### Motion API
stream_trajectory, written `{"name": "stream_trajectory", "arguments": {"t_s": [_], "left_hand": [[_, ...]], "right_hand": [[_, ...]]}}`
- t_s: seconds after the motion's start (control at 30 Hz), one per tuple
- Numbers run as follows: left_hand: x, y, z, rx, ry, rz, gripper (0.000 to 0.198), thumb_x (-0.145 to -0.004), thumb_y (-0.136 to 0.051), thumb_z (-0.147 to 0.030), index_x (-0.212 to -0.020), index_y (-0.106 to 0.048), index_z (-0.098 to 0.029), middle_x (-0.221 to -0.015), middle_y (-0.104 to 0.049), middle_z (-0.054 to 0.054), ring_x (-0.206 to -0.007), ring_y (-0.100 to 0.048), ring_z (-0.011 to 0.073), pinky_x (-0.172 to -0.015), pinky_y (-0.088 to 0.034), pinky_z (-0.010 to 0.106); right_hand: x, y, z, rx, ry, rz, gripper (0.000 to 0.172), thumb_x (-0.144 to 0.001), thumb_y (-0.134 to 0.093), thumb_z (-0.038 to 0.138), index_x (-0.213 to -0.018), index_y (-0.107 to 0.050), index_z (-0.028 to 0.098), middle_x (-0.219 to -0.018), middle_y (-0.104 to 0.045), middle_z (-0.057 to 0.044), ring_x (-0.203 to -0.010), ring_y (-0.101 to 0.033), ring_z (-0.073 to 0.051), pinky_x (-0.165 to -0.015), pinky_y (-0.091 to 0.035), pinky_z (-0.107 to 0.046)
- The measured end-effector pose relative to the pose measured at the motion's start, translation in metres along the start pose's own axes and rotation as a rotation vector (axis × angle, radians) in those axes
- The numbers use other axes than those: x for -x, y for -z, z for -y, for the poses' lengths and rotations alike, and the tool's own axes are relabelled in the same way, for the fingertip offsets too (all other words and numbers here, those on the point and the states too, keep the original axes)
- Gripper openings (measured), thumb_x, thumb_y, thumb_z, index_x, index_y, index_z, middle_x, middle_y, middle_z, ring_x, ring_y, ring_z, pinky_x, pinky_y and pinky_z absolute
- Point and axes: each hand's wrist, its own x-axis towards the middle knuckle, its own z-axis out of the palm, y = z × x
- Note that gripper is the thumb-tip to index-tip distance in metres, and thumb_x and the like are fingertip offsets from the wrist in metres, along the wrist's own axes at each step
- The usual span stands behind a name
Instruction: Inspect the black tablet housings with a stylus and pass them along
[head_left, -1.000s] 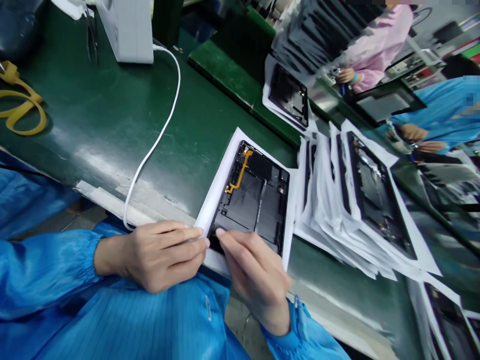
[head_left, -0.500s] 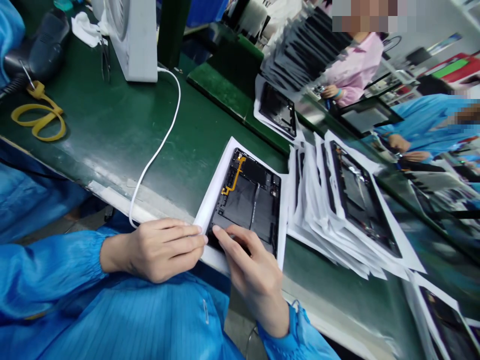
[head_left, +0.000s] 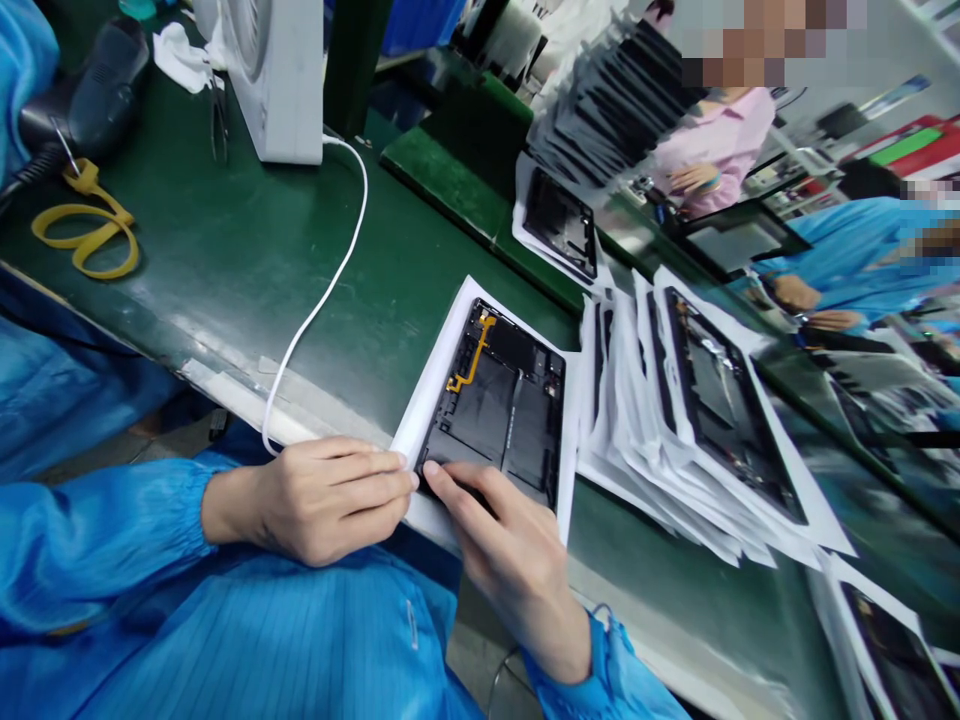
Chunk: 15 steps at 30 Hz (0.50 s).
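Observation:
An opened black tablet (head_left: 480, 410) lies on a white sheet (head_left: 431, 385) at the bench's front edge. Its inside shows dark battery panels and an orange flex cable (head_left: 471, 368). My left hand (head_left: 330, 505) has its fingers pressed together, tips at the tablet's near left corner; its thumb is hidden, and I cannot make out anything in its grip. My right hand (head_left: 514, 545) rests over the tablet's near end. One fingertip touches that same corner, and another finger is bent apart from it. Its other fingertips are hidden.
A stack of tablets between white sheets (head_left: 637, 420) stands to the right. Behind is another tablet (head_left: 559, 225). A white cable (head_left: 330, 285) runs from a fan (head_left: 289, 110) to the bench edge. Tweezers (head_left: 218, 120), a yellow strap (head_left: 86, 235) and co-workers (head_left: 847, 250) are farther off.
The view has shifted slightly. Both hands stay at the tablet's near corner, almost unmoved. The co-worker in pink has raised a hand slightly.

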Motion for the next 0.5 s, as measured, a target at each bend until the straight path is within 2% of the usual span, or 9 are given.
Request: {"name": "stream_trajectory", "arguments": {"t_s": [0.23, 0.5], "left_hand": [[0.0001, 0.0006, 0.0, 0.016, -0.003, 0.018, 0.024, -0.1, -0.05, -0.014, -0.097, -0.073, -0.009, -0.108, -0.078, 0.008, -0.102, -0.074, 0.021, -0.085, -0.062, 0.031], [0.002, -0.0029, -0.0019, 0.009, 0.027, -0.019, 0.022, -0.1, -0.051, -0.014, -0.096, -0.073, -0.012, -0.107, -0.078, 0.007, -0.104, -0.074, 0.0197, -0.089, -0.062, 0.029]], "right_hand": [[0.0048, 0.0001, -0.0028, -0.044, -0.048, 0.011, 0.034, -0.096, -0.047, 0.001, -0.122, -0.065, 0.014, -0.105, -0.071, -0.011, -0.089, -0.069, -0.017, -0.072, -0.056, -0.025], [0.0014, -0.001, -0.0007, 0.04, -0.013, -0.018, 0.037, -0.097, -0.044, 0.003, -0.125, -0.064, 0.016, -0.102, -0.073, -0.01, -0.081, -0.068, -0.015, -0.066, -0.054, -0.025]]}}
